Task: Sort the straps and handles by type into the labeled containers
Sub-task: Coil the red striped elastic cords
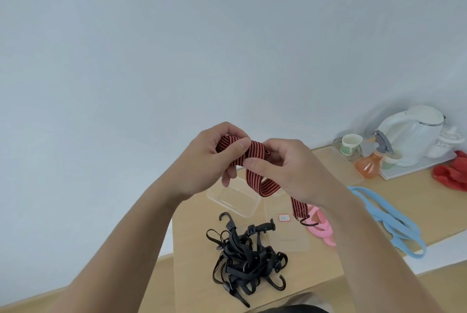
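Note:
A red-and-black striped elastic strap point(262, 183) is held up above the table. My left hand point(209, 158) pinches its folded end, and my right hand point(285, 168) grips it just beside. Its free end hangs down to a black hook point(309, 223). Below lies a tangle of black straps with hooks point(247, 259), piled in a clear container whose edges barely show. A clear container point(233, 200) sits behind it. Another clear container point(288, 237) carries a small red-edged label point(284, 217). Pink handles point(322, 226) and blue handles point(389, 221) lie to the right.
At the back right a white kettle point(414, 133) stands on a tray with paper cups point(350, 144) and an orange spray bottle point(370, 163). Something red point(452, 171) lies at the far right edge. The wooden table point(192, 262) ends at the wall on the left.

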`<state>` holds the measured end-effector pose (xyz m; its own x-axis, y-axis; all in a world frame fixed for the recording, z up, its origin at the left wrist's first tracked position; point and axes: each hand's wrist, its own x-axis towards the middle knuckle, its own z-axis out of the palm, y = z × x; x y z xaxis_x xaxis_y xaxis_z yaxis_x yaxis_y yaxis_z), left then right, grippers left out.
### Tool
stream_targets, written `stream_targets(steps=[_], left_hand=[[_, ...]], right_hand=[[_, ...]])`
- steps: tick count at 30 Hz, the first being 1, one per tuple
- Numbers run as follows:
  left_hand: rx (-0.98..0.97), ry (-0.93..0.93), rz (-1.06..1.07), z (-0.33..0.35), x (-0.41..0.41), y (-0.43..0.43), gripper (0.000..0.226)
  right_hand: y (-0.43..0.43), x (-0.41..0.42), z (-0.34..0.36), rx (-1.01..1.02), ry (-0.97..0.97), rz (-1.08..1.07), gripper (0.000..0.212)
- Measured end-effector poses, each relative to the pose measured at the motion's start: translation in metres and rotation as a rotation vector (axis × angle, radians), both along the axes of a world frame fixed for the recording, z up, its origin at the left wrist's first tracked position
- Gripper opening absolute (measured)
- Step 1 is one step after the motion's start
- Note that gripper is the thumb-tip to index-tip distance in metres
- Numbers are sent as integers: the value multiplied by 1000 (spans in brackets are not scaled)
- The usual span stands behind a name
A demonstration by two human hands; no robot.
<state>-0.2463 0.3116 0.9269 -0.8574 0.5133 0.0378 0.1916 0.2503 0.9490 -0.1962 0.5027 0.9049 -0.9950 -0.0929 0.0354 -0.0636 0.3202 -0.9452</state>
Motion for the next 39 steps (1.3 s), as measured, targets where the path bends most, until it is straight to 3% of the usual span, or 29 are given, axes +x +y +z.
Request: stream_targets(steps=[9, 15, 20, 24, 30, 39], left_hand=[[258, -49, 255, -19, 11, 21, 18], [252, 67, 347, -25, 11, 31, 17], [172, 51, 259, -25, 4, 27, 30], [194, 9, 139, -16, -3, 22, 17], [171, 8, 95, -10, -9, 27, 16], [238, -177, 46, -12, -20, 28, 20]], right_hand=[[-9, -9, -17, 13, 202, -150, 53], [-9, -13, -16, -190, 90, -109, 37], [-3, -16, -7, -125, 115, -31, 30], [2, -17, 2, -107, 122, 8, 31], [1, -25, -1, -32, 108, -5, 59], [15, -28, 8, 303, 30, 88, 72]])
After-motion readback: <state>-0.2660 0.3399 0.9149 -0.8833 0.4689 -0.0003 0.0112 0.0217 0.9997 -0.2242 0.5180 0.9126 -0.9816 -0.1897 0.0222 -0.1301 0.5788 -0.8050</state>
